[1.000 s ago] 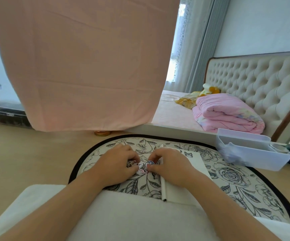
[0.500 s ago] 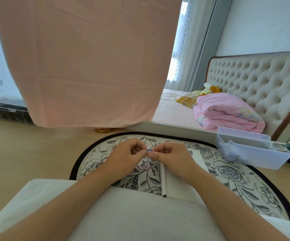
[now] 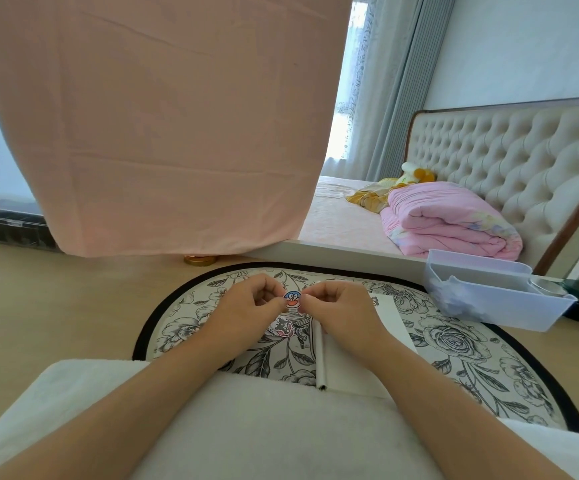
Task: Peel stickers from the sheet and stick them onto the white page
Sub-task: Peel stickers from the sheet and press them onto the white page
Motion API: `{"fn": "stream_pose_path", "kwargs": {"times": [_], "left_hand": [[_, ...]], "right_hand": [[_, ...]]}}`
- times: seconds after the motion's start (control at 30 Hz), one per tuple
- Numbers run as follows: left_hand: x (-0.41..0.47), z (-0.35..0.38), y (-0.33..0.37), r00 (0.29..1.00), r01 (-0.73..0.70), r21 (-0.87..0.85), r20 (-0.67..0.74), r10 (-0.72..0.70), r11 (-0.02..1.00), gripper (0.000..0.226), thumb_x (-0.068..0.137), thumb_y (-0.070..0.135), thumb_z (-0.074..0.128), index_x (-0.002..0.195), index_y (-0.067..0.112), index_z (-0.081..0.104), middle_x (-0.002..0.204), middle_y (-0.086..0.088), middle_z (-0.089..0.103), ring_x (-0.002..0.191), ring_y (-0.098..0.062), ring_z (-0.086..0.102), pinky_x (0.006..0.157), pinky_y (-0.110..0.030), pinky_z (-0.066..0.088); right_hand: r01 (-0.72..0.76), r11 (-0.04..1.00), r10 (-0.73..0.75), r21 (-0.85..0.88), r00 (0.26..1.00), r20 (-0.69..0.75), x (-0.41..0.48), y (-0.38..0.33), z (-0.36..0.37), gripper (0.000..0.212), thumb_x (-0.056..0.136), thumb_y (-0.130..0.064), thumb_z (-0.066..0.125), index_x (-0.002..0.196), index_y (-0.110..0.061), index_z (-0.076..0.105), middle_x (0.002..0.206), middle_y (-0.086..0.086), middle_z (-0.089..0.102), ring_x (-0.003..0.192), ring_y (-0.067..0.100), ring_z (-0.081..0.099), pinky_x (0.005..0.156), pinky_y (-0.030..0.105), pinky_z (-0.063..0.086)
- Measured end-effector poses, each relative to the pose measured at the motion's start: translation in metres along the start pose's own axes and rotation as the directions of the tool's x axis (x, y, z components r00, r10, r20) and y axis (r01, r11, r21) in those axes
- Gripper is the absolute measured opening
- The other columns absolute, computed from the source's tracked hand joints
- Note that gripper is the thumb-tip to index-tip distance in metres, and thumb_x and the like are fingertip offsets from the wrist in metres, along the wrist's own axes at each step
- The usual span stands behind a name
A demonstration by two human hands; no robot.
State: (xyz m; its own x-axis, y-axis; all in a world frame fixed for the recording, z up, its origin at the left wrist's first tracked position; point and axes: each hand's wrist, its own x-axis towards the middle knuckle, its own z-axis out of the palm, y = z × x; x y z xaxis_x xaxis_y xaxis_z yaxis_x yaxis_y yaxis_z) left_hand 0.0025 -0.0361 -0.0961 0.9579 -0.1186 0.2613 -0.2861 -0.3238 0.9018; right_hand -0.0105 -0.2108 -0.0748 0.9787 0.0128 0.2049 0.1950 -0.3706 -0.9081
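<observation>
- Floral rug (image 3: 454,348): landmark; lies on the floor beside the bed (image 3: 343,223).
- White page (image 3: 390,317): on the rug, right of centre, partly under the right hand (image 3: 336,306).
- Left hand (image 3: 250,306): above the rug's centre, fingers pinched on the round sticker (image 3: 292,299).
- Right hand: pinches the sticker's opposite edge.
- Round sticker: held between both hands, raised over the rug.
- Pink sticker (image 3: 283,327): lies on the rug just below the hands.

A single wide-angle view looks from the person's head, forward and down. Both forearms run up from the bottom edge to the left hand (image 3: 250,303) and right hand (image 3: 336,306), close below the lens over a floral mat (image 3: 454,344). Farther off, it takes in the bed (image 3: 343,220) and a hanging pink cloth (image 3: 163,116).
</observation>
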Motion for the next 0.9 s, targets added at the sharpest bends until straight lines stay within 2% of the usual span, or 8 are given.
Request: {"fn": "stream_pose_path", "kwargs": {"times": [0.17,0.33,0.43,0.5,0.6,0.77,0.9], "left_hand": [[-0.001,0.001,0.006,0.999,-0.037,0.066,-0.001,0.037,0.997,0.007,0.089,0.019,0.07,0.088,0.025,0.068,0.077,0.004,0.071,0.061,0.0,0.058,0.056,-0.014,0.045],[-0.004,0.01,0.016,0.995,-0.043,0.078,-0.082,0.05,0.996,0.008,0.088,0.022,0.072,0.081,0.025,0.07,0.076,0.001,0.072,0.058,-0.001,0.056,0.053,-0.012,0.043],[-0.002,0.02,0.025,0.994,-0.072,0.135,-0.076,0.083,0.988,0.009,0.087,0.024,0.071,0.078,0.027,0.07,0.073,0.004,0.071,0.058,-0.002,0.055,0.054,-0.017,0.045],[0.002,0.028,0.032,0.993,-0.092,0.203,-0.055,0.105,0.975,0.009,0.085,0.03,0.069,0.076,0.03,0.069,0.071,0.01,0.07,0.058,-0.001,0.056,0.056,-0.023,0.048],[0.011,0.045,0.042,0.991,-0.123,0.248,-0.011,0.13,0.961,0.012,0.085,0.035,0.068,0.074,0.032,0.068,0.069,0.014,0.069,0.058,0.0,0.056,0.059,-0.027,0.049],[0.024,0.081,0.051,0.99,-0.143,0.262,0.03,0.14,0.954,0.011,0.085,0.036,0.067,0.075,0.031,0.069,0.073,0.015,0.07,0.061,0.0,0.056,0.064,-0.03,0.051],[0.027,0.103,0.046,0.99,-0.139,0.184,0.019,0.137,0.973,0.011,0.085,0.031,0.069,0.074,0.031,0.071,0.069,0.019,0.068,0.06,0.002,0.055,0.062,-0.024,0.048]], "right_hand": [[0.051,0.997,-0.053,-0.054,0.998,-0.024,-0.001,-0.001,0.0,0.008,0.082,-0.013,0.074,0.08,-0.018,0.08,0.063,-0.008,0.07,0.054,-0.005,0.057,0.056,0.009,0.042],[0.107,0.964,-0.133,-0.242,0.987,-0.095,-0.004,-0.003,-0.006,0.006,0.08,-0.029,0.073,0.079,-0.029,0.079,0.072,-0.014,0.073,0.049,-0.005,0.053,0.057,0.016,0.038],[0.132,0.886,-0.212,-0.445,0.968,-0.135,-0.008,-0.006,-0.015,0.007,0.08,-0.038,0.07,0.081,-0.035,0.077,0.075,-0.023,0.07,0.057,-0.008,0.054,0.056,0.015,0.035],[0.148,0.819,-0.282,-0.554,0.945,-0.164,-0.01,-0.005,-0.024,0.007,0.08,-0.04,0.069,0.081,-0.037,0.075,0.074,-0.025,0.069,0.066,-0.006,0.058,0.059,0.015,0.04],[0.15,0.786,-0.335,-0.6,0.919,-0.209,-0.01,0.002,-0.042,0.007,0.081,-0.038,0.069,0.081,-0.036,0.076,0.075,-0.022,0.07,0.071,0.001,0.062,0.064,0.024,0.05],[0.172,0.784,-0.408,-0.597,0.867,-0.287,-0.009,0.026,-0.069,0.007,0.081,-0.032,0.072,0.077,-0.032,0.078,0.073,-0.016,0.072,0.07,0.005,0.066,0.063,0.033,0.056],[0.196,0.685,-0.51,-0.702,0.817,-0.27,-0.006,0.042,-0.08,0.008,0.079,-0.029,0.072,0.073,-0.025,0.075,0.07,-0.011,0.07,0.059,0.011,0.064,0.052,0.035,0.055]]}}
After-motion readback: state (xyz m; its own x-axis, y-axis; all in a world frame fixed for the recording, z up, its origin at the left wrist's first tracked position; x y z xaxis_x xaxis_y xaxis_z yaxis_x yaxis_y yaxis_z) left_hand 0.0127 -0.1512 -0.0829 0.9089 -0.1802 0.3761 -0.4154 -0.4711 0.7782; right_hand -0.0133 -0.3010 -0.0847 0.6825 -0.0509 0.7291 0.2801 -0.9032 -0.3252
